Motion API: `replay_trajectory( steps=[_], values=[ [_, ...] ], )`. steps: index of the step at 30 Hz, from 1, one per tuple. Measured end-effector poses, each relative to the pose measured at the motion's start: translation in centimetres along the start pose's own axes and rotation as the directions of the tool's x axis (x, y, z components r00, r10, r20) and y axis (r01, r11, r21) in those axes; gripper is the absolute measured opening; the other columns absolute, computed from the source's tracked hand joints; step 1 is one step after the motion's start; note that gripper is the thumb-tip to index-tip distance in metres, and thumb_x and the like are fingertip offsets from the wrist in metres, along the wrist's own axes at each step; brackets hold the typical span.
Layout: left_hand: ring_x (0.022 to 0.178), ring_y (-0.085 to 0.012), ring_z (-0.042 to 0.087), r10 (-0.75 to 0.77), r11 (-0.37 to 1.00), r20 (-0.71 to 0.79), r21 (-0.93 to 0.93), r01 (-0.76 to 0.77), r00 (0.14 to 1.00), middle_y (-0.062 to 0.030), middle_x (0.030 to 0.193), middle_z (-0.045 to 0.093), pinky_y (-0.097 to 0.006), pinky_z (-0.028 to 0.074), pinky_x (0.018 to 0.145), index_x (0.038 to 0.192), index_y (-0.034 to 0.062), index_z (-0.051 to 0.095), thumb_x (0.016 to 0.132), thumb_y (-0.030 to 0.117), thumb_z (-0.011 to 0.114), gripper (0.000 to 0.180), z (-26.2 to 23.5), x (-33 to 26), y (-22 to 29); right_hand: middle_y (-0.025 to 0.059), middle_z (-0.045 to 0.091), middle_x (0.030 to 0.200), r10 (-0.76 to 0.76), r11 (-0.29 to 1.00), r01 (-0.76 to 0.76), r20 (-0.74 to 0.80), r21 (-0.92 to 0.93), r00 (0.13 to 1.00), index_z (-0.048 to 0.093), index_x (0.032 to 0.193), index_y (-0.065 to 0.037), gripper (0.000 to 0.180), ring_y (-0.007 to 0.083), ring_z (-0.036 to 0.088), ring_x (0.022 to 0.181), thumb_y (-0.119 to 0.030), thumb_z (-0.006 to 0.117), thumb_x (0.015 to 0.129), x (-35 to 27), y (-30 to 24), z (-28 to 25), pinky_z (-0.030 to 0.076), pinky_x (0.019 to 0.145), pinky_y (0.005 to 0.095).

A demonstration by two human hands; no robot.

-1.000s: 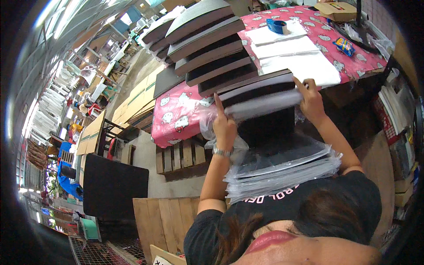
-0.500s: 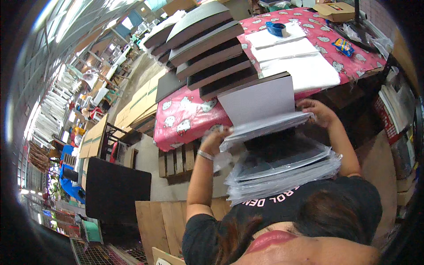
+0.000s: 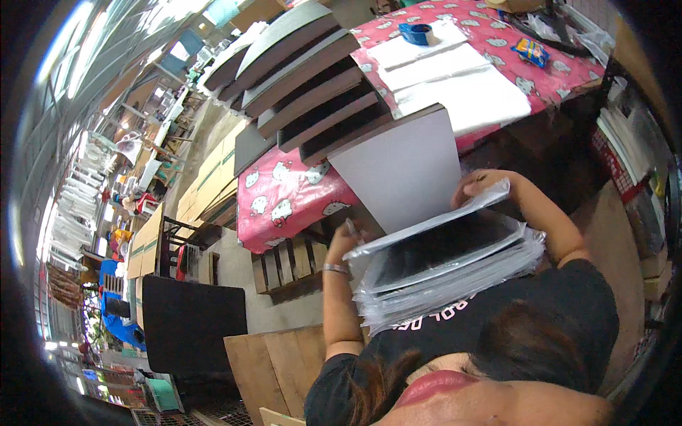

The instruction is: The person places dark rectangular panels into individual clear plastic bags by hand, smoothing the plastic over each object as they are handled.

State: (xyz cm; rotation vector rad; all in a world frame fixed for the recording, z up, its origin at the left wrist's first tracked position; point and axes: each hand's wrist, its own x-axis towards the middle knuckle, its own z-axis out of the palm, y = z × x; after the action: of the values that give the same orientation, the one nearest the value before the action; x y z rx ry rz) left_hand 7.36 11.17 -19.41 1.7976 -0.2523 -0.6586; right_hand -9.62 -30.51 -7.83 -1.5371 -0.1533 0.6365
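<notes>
Grey board (image 3: pixel 405 167) tilted above bagged stack (image 3: pixel 447 270), far edge against worktop (image 3: pixel 284 199); little room there. Left hand (image 3: pixel 348 238) fingers curled on bag corner; right hand (image 3: pixel 483 186) fingers gripping bag edge.

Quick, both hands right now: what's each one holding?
Left hand: closed on the near corner of the white board.
Right hand: gripping the clear plastic sleeve at its top edge, above the stack of sleeves.
</notes>
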Motion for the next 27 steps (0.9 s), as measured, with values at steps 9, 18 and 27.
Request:
replay_trajectory(
  steps=[9,18,27],
  values=[
    [0.096,-0.0205,0.056,0.646,0.715,0.569,-0.217,-0.665,0.509,-0.0153,0.11,0.06,-0.03,0.043,0.08,0.105,0.0021,0.058,0.079,-0.001,0.055,0.027,10.5,-3.3,21.2,0.0176,0.043,0.13,-0.531,0.733,0.471,0.019,-0.491,0.847,0.032,0.137,-0.005,0.064,0.0261,0.047,0.116,-0.02,0.063,0.084,7.5,-4.3,5.0,0.037,0.097,0.0362],
    [0.121,-0.027,0.043,0.629,0.614,0.157,-0.701,-0.363,0.761,-0.0178,0.127,0.048,-0.038,0.033,0.103,0.115,-0.0002,0.05,0.067,-0.007,0.064,0.05,12.5,-3.9,26.6,0.005,0.06,0.091,-0.639,0.768,0.609,-0.307,-0.2,0.705,0.058,0.107,-0.002,0.034,0.009,0.056,0.08,-0.015,0.07,0.078,3.9,-12.0,2.4,0.046,0.075,0.0243],
    [0.094,-0.0161,0.056,0.588,0.737,-0.054,-0.375,-0.562,0.807,-0.0106,0.109,0.059,-0.027,0.047,0.081,0.117,0.0003,0.051,0.073,-0.007,0.065,0.047,12.3,-3.4,25.3,0.0019,0.061,0.078,-0.611,0.765,0.629,-0.468,-0.142,0.638,0.063,0.084,-0.003,0.007,0.0076,0.055,0.076,-0.009,0.064,0.082,5.7,-12.1,3.5,0.044,0.071,0.0221]
  ],
)
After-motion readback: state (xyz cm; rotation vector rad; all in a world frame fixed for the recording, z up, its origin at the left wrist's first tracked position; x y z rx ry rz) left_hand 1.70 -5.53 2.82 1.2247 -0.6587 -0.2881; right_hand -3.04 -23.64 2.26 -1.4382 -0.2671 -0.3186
